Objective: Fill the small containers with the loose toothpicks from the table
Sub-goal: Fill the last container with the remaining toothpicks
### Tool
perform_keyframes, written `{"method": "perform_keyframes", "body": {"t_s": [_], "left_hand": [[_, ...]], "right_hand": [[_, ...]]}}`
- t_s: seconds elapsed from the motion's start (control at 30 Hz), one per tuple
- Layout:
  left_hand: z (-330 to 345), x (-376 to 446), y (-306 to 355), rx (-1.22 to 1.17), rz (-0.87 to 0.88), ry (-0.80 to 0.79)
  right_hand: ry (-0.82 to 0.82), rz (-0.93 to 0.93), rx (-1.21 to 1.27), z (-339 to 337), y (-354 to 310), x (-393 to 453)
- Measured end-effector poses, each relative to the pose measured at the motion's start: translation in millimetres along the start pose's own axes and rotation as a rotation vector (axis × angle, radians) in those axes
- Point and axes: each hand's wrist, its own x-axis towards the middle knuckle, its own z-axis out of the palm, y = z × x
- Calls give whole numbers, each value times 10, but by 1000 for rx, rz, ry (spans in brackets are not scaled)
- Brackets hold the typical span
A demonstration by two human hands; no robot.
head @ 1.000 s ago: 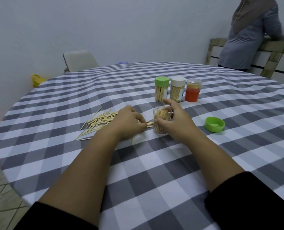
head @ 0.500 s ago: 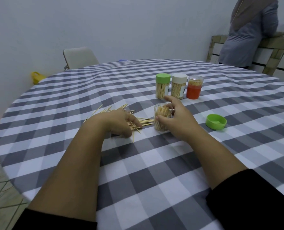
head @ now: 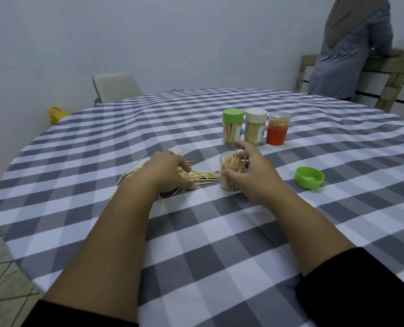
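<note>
Many loose toothpicks (head: 203,177): light, slippery, pinch mid-shaft; left hand (head: 170,172) curled gathering them, right hand (head: 255,175) gripping open container (head: 230,173)

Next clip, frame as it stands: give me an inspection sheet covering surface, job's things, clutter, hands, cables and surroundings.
Surface: round table under a grey and white checked cloth.
Job's things: loose toothpicks lying left of the open container, which is partly filled; green lid off, lying to its right; three more containers behind: green-capped, white-capped, orange.
Clutter: nothing seen.
Hands: left hand rests on the toothpick pile, fingers curled over some; right hand grips the open container.
Cables: nothing seen.
Surroundings: chair beyond the table, yellow object on the floor, a person standing at a counter.
</note>
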Motion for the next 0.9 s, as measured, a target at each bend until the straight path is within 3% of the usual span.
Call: {"method": "perform_keyframes", "body": {"t_s": [0.27,0.5,0.6,0.9], "left_hand": [[154,7,204,120,170,-97],[144,57,364,493,97,-39],[207,7,499,603,103,64],[384,17,579,608,141,194]], "right_hand": [[-14,-18,-5,30,-23,-19],[-10,-16,-24,28,-14,-9],[-2,-24,-27,36,-6,-2],[18,-45,-35,36,22,14]]}}
